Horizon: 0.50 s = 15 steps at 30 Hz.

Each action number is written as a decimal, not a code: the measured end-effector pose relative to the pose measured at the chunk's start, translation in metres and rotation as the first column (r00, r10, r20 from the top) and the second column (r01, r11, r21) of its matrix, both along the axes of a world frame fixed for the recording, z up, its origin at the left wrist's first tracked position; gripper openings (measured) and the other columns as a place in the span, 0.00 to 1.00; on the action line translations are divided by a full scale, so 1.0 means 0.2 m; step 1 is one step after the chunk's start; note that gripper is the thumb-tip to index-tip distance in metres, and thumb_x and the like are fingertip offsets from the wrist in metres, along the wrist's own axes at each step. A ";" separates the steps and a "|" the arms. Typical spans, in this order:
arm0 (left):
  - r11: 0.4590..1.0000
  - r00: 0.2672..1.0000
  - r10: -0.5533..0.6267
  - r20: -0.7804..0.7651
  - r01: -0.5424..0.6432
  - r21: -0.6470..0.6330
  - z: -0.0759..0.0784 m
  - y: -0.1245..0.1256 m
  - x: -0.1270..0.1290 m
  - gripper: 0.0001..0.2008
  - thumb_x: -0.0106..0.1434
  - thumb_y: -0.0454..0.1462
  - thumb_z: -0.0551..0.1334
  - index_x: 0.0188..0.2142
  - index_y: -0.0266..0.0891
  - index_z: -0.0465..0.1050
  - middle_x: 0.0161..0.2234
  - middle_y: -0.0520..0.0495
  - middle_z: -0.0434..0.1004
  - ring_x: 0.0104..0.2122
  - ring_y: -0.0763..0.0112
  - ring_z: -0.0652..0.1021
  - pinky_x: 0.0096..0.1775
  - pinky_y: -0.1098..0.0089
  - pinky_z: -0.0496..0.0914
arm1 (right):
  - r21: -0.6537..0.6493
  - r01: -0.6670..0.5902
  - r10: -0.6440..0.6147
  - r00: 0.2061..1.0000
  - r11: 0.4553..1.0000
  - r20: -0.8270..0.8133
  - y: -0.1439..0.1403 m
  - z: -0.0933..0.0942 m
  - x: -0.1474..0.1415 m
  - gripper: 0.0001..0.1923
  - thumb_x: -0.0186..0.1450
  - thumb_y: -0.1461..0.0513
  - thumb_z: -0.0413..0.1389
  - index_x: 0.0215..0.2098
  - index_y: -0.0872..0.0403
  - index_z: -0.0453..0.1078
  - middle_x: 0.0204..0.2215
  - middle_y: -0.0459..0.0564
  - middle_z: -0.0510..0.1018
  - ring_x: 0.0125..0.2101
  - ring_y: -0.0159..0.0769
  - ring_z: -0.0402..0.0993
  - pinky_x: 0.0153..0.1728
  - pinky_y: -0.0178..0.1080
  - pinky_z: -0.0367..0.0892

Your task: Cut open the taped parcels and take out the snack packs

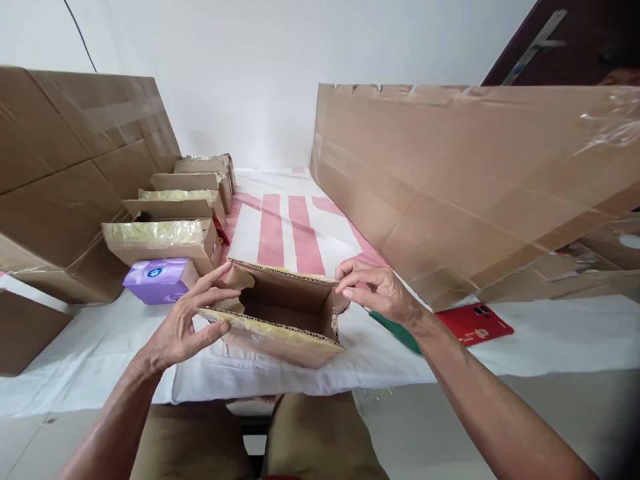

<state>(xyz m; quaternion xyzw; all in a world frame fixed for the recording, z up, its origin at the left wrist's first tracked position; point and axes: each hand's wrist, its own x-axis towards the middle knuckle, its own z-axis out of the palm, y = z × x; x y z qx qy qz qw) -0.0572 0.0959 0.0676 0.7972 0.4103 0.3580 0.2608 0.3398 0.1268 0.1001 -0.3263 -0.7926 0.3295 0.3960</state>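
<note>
Your left hand (187, 320) pinches the left end of the small open brown corrugated cardboard box (283, 320): thumb under the near flap's corner, index finger stretched across toward the left end flap, the other fingers loosely spread. Your right hand (373, 287) pinches the right end flap between thumb and fingertips, pressed close together. The box sits on the white cloth-covered desk (550, 333), just in front of you and near its front edge, with its mouth facing up and toward you and all four flaps standing open.

To do this well, I judge that you should keep both pinches close to the flap creases, where the board bends cleanly, rather than out at the ragged edges. Fold the two short end flaps evenly, so the box stays square and does not twist. Its near wall tilts toward the desk edge, so press it lightly down to stop it sliding toward your lap.

Just beside your left hand lies a purple soft tissue pack (156, 280), behind it a row of taped brown cartons (175, 220). By your right forearm lie a red phone (475, 321) and a green flat object (395, 330); keep your elbow off them.
</note>
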 end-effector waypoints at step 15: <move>0.986 0.984 0.144 0.105 -0.134 -0.095 0.02 0.01 0.06 0.42 0.60 0.55 0.70 0.70 0.50 0.65 0.73 0.39 0.60 0.69 0.39 0.67 0.66 0.43 0.64 | 0.319 0.196 -0.238 0.966 0.927 0.097 -0.24 0.01 -0.09 0.14 0.73 0.62 0.55 0.50 0.47 0.81 0.53 0.55 0.81 0.47 0.44 0.81 0.48 0.50 0.78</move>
